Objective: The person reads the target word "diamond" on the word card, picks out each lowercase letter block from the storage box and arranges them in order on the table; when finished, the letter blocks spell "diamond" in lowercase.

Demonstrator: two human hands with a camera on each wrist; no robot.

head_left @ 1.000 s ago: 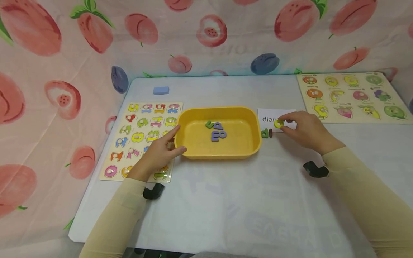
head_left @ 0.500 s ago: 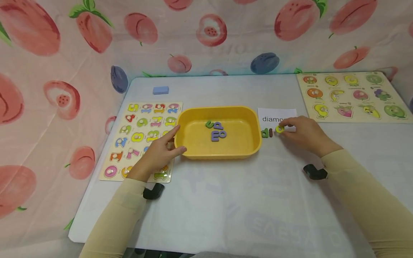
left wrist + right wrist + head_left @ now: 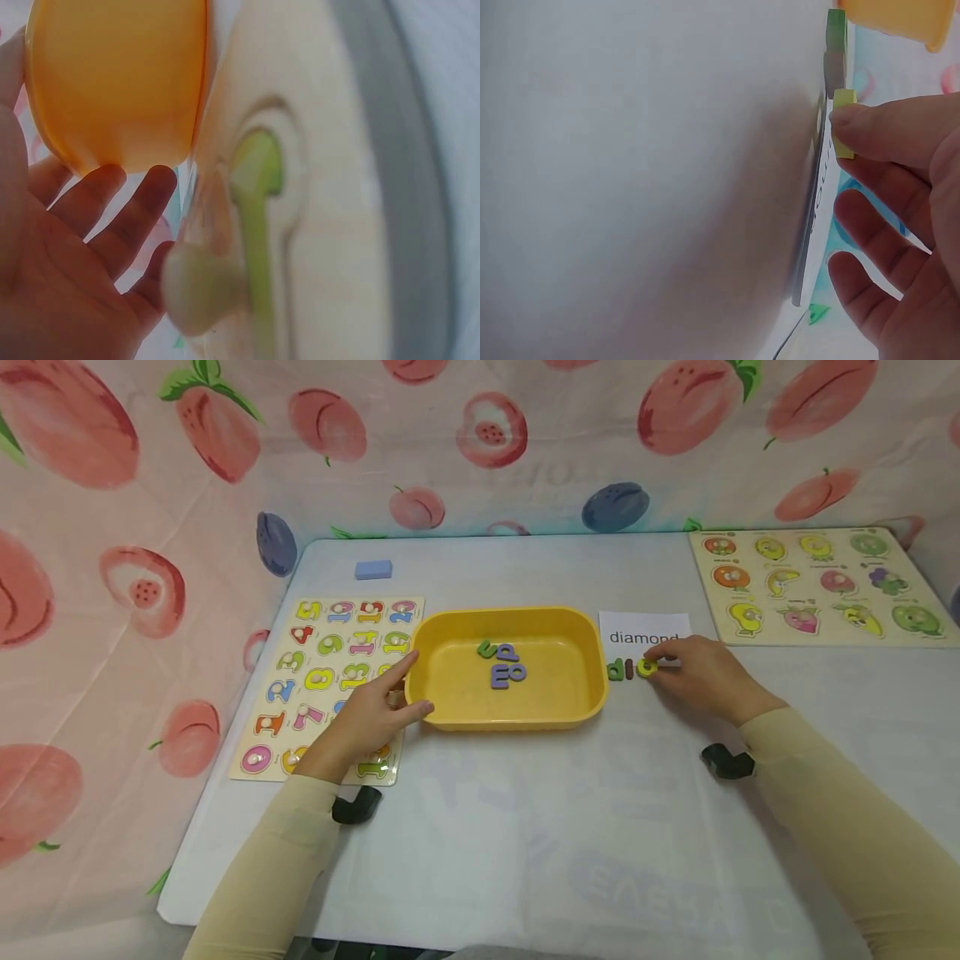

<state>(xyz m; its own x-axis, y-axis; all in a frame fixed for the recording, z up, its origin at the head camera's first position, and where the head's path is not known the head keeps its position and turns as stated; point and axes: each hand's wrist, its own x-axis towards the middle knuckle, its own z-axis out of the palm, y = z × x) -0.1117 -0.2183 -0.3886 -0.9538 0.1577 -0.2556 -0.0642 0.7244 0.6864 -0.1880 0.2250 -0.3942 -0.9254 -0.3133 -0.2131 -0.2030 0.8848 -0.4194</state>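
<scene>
In the head view, my right hand (image 3: 708,678) pinches a yellow ring-shaped letter (image 3: 647,668) between thumb and finger, at the lower edge of a white card (image 3: 609,625) printed "diamond". Left of that letter lie a green "d" (image 3: 615,670) and a dark reddish "i" (image 3: 629,669). The right wrist view shows the thumb on the flat side of the yellow letter (image 3: 845,124), other fingers loosely bent. My left hand (image 3: 367,720) touches the left end of a yellow tray (image 3: 517,724), fingers spread and fairly straight. Inside the tray are a green letter (image 3: 487,649) and several purple letters (image 3: 499,677).
A number puzzle board (image 3: 311,693) lies under the left forearm, its knobbed piece (image 3: 199,289) close to the left wrist camera. At the back right is a fruit puzzle board (image 3: 821,589). A blue block (image 3: 373,570) sits near the far edge of the white table (image 3: 487,852).
My right hand has brought the yellow letter down off the card's word, then slightly left beside the "i". The word on the card now shows in full. The left hand stays at the tray.
</scene>
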